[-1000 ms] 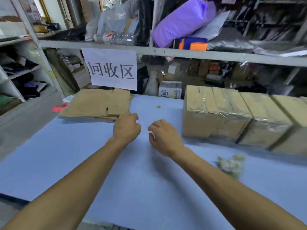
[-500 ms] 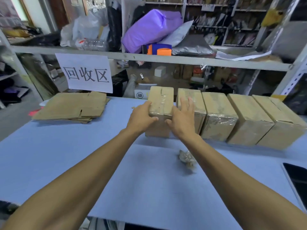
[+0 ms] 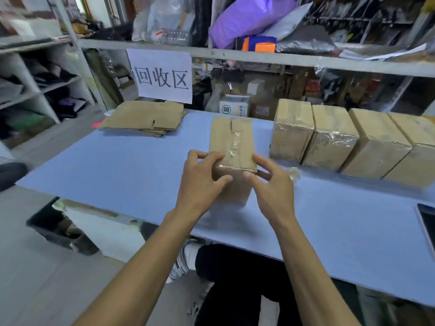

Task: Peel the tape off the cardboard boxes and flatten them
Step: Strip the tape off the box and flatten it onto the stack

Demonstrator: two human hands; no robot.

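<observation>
A taped cardboard box (image 3: 231,140) stands on the blue table (image 3: 122,170) in front of me, clear tape running along its top seam. My left hand (image 3: 200,182) grips its near left corner, fingers on top and thumb on the front face. My right hand (image 3: 270,184) holds the near right corner, thumb against the front face. A row of several more taped boxes (image 3: 334,137) stands to the right. A stack of flattened cardboard (image 3: 143,118) lies at the far left.
A crumpled ball of peeled tape (image 3: 293,172) lies just right of my right hand. A dark phone or tablet (image 3: 427,222) sits at the table's right edge. A paper sign (image 3: 162,75) hangs from the shelf behind. A black bin (image 3: 58,227) stands below the table's left side.
Both hands went from the middle of the table to the leftmost box of the row, took hold of it and pulled it out toward me, away from the other boxes.
</observation>
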